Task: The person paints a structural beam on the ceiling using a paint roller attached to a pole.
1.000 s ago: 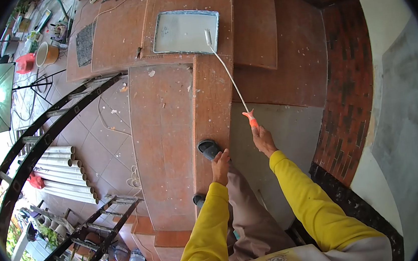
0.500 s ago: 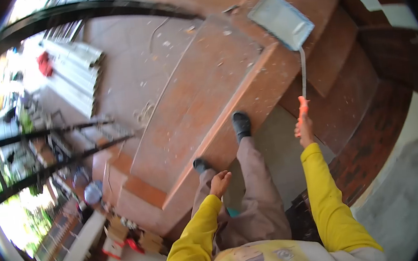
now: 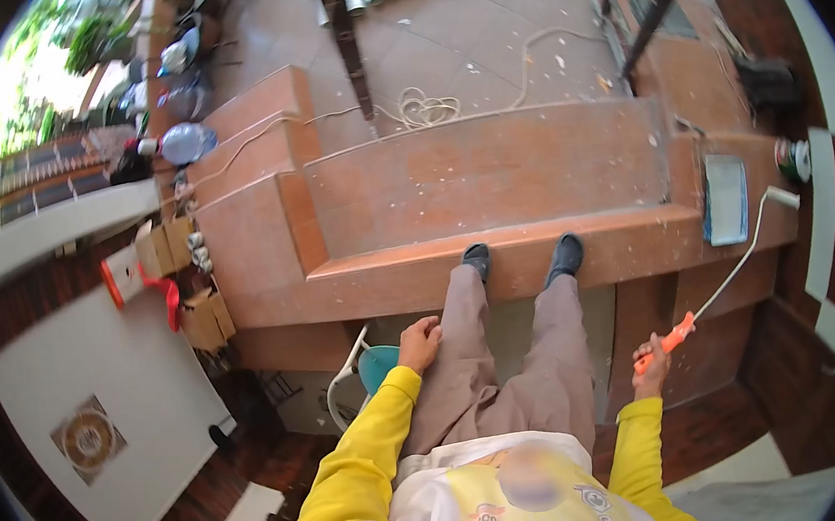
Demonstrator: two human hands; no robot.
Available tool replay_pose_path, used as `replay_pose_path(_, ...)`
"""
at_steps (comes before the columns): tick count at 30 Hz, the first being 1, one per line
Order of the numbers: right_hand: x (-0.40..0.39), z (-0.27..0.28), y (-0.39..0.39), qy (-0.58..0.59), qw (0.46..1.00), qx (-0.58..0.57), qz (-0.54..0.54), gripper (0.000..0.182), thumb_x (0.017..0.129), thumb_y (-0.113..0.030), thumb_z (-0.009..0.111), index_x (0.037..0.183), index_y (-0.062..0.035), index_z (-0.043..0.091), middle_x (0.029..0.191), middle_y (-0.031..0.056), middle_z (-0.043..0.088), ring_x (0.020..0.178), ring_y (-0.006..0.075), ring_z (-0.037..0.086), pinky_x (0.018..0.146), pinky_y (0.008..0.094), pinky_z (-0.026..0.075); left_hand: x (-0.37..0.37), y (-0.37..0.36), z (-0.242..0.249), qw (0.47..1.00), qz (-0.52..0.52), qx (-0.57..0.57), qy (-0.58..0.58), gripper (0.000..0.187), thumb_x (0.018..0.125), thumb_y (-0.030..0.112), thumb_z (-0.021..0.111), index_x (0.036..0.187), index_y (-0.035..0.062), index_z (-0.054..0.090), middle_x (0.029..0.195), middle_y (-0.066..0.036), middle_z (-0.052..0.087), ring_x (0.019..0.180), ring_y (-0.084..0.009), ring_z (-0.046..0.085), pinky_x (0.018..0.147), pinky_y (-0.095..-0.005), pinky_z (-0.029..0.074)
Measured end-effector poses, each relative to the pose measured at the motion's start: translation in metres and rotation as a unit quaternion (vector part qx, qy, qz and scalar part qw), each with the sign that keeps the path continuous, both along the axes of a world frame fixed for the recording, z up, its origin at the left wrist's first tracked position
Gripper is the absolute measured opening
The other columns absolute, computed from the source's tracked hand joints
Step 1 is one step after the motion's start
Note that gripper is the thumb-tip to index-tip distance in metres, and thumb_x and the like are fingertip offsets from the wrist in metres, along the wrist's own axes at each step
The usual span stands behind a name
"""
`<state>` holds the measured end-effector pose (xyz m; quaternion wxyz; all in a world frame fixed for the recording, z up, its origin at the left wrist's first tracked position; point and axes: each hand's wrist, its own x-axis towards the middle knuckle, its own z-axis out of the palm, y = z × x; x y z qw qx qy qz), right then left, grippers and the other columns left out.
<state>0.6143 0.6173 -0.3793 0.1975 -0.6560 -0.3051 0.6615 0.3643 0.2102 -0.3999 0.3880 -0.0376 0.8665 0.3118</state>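
My right hand (image 3: 655,362) is closed around the orange handle of a paint roller (image 3: 740,273). The roller's long metal rod reaches up and right to its white sleeve (image 3: 783,197), which hangs clear of the paint tray. That tray (image 3: 710,222) has a blue rim and a whitish inside, and lies on the reddish-brown ledge. My left hand (image 3: 421,344) rests by my left thigh with fingers loosely bent and a little apart, and nothing shows in it. Under it stands a chair with a teal seat (image 3: 376,367).
My feet are on the edge of the tiled step (image 3: 497,253). A tub with a white lid (image 3: 796,161) stands beyond the tray. Dark metal posts (image 3: 345,46) rise ahead, near a coiled cord (image 3: 423,109). Cardboard boxes (image 3: 163,247) sit at the left, by a large water bottle (image 3: 188,143).
The roller has come up out of the tray, its sleeve swinging to the tray's right. My view has turned, so the step now runs across the frame.
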Motion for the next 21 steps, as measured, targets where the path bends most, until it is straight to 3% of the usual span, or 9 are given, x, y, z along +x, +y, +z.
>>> replay_pose_path(2,-0.014,0.022,-0.025,-0.002,1.000,-0.002,0.022,0.019,0.088,-0.015,0.067,0.084,-0.0152,0.048,0.062,-0.0019,0.046,0.053,0.0102,0.049,0.047,0.0253,0.044,0.005,-0.045,0.006,0.999,0.020,-0.027,-0.029,0.034,0.087,0.018,0.062,0.114,-0.0014,0.065,0.088,-0.016,0.071,0.080,-0.0206,0.069,0.076,-0.0322,0.053)
replay_pose_path(3,-0.015,0.027,-0.036,0.002,0.999,-0.006,0.035,0.019,0.087,-0.015,0.067,0.084,-0.0152,0.048,0.062,-0.0020,0.047,0.054,0.0103,0.050,0.048,0.0254,0.044,0.015,-0.068,0.006,0.998,0.051,-0.029,-0.017,0.029,0.085,0.020,0.064,0.108,0.0024,0.067,0.087,-0.017,0.070,0.082,-0.0295,0.068,0.078,-0.0384,0.053)
replay_pose_path(6,-0.029,0.034,-0.058,0.018,0.997,-0.025,0.065,0.018,0.087,-0.016,0.067,0.084,-0.0151,0.049,0.063,-0.0022,0.048,0.055,0.0106,0.051,0.049,0.0260,0.045,0.031,-0.109,0.044,0.991,0.104,-0.074,-0.045,0.026,0.084,0.020,0.065,0.103,0.0027,0.069,0.086,-0.017,0.070,0.080,-0.0293,0.068,0.076,-0.0387,0.053)
replay_pose_path(10,-0.044,0.030,-0.069,0.000,0.994,-0.050,0.093,0.016,0.087,-0.016,0.066,0.084,-0.0147,0.051,0.065,-0.0024,0.051,0.058,0.0108,0.053,0.052,0.0270,0.046,0.080,-0.163,0.051,0.980,0.170,-0.093,-0.041,0.022,0.086,0.024,0.065,0.085,0.0025,0.069,0.083,-0.019,0.069,0.078,-0.0305,0.067,0.071,-0.0396,0.052)
replay_pose_path(11,-0.047,0.028,-0.073,0.003,0.994,-0.053,0.095,0.014,0.087,-0.015,0.066,0.085,-0.0146,0.052,0.065,-0.0031,0.052,0.059,0.0107,0.054,0.052,0.0268,0.046,0.090,-0.177,0.049,0.980,0.180,-0.075,-0.028,0.030,0.088,0.030,0.062,0.083,0.0018,0.068,0.085,-0.021,0.068,0.080,-0.0360,0.065,0.071,-0.0425,0.050)
replay_pose_path(14,-0.069,0.037,-0.101,0.032,0.993,-0.068,0.094,0.015,0.086,-0.015,0.066,0.084,-0.0148,0.052,0.064,-0.0035,0.052,0.058,0.0101,0.054,0.052,0.0268,0.046,0.106,-0.224,0.026,0.970,0.205,-0.129,-0.035,0.042,0.091,0.041,0.055,0.083,0.0007,0.067,0.088,-0.024,0.067,0.083,-0.0410,0.063,0.075,-0.0458,0.049)
replay_pose_path(17,-0.093,0.054,-0.150,0.029,0.995,-0.048,0.078,0.014,0.087,-0.016,0.066,0.084,-0.0146,0.052,0.064,-0.0037,0.053,0.057,0.0096,0.054,0.052,0.0264,0.046,0.080,-0.274,0.035,0.964,0.202,-0.156,-0.070,0.053,0.093,0.049,0.048,0.085,0.0009,0.068,0.092,-0.025,0.066,0.087,-0.0436,0.061,0.079,-0.0478,0.047)
replay_pose_path(20,-0.101,0.055,-0.204,0.041,0.996,-0.037,0.066,0.015,0.087,-0.018,0.066,0.084,-0.0141,0.053,0.063,-0.0036,0.053,0.056,0.0095,0.054,0.051,0.0263,0.046,0.059,-0.348,0.020,0.977,0.160,-0.141,-0.014,0.057,0.093,0.052,0.045,0.087,0.0001,0.069,0.085,-0.023,0.067,0.086,-0.0423,0.063,0.081,-0.0477,0.047)
replay_pose_path(21,-0.104,0.058,-0.227,0.035,0.998,-0.017,0.056,0.014,0.086,-0.018,0.066,0.084,-0.0134,0.053,0.063,-0.0028,0.053,0.055,0.0103,0.055,0.049,0.0266,0.047,0.034,-0.372,0.038,0.979,0.161,-0.100,-0.073,0.059,0.093,0.053,0.046,0.086,-0.0009,0.070,0.072,-0.018,0.068,0.076,-0.0362,0.067,0.075,-0.0440,0.050)
